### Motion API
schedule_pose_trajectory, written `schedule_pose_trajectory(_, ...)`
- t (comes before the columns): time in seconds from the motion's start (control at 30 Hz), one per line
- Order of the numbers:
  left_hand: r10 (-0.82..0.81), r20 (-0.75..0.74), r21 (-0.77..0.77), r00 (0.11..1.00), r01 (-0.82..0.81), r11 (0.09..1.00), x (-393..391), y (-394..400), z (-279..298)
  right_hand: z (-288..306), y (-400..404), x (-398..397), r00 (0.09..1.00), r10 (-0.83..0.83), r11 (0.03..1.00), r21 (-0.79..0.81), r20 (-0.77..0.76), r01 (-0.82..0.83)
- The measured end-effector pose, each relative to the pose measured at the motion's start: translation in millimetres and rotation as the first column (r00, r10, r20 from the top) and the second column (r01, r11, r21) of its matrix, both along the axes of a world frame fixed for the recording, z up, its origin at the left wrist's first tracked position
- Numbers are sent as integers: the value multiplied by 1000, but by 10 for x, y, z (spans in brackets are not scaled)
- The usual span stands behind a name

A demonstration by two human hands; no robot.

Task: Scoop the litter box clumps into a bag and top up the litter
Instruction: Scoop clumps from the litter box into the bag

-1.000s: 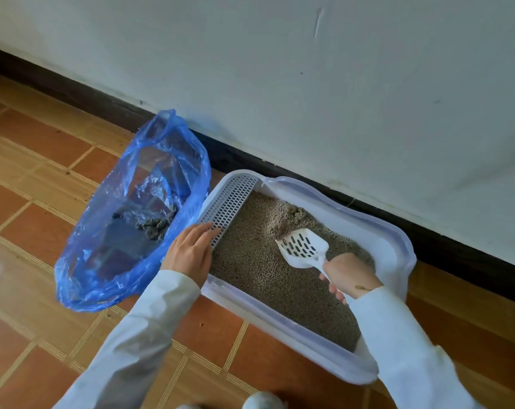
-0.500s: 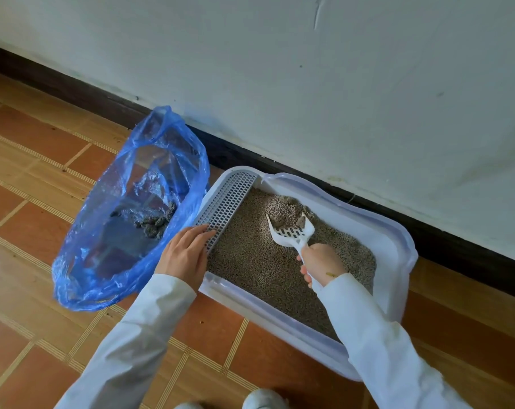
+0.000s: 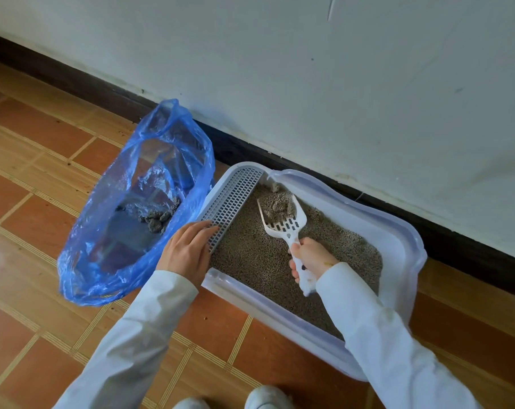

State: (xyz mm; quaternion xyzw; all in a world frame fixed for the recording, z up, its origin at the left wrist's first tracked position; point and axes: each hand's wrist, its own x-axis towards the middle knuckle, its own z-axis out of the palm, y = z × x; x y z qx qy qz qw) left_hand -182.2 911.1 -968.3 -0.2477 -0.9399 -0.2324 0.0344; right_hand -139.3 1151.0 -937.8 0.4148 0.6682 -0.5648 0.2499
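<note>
Here, the right hand (image 3: 310,258) is gripping a white slotted plastic scoop (image 3: 282,217), loaded with a grey clump (image 3: 279,207), over the white litter box (image 3: 397,240), best kept level toward the blue plastic bag (image 3: 138,208), while the flat left hand (image 3: 188,252) is steadying the rim.

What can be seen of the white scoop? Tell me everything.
The scoop looks like white plastic, with a deep bowl, raised side walls and a slotted base. It is tilted, open end toward the far corner of the litter box, handle running back toward the person. The right hand grips the handle, whose end pokes out below the fingers. The bowl carries a load of grey-brown litter with a clump in it. It is over the litter bed; whether its underside touches the litter cannot be told.
</note>
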Motion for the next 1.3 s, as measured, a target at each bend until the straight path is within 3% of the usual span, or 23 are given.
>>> schedule_pose_trajectory(0.4,35,-38,14,999,-35,999,34,-36,-15,104,79,159,995,45,998,-28,-90,-48)
schedule_pose_trajectory(0.57,85,-126,26,988,-83,996,40,-5,23,241,164,320,988,38,999,18,-150,-35)
schedule_pose_trajectory(0.83,105,-102,-14,989,-107,994,65,-33,54,477,172,427,975,66,996,72,-213,-51)
schedule_pose_trajectory(1.13,174,-44,-74,984,-177,981,69,-130,40,872,-175,189,920,273,962,78,-280,-262)
schedule_pose_trajectory(1.3,197,-29,-55,980,-198,979,58,-236,36,823,-548,-254,814,503,860,253,-290,-442)
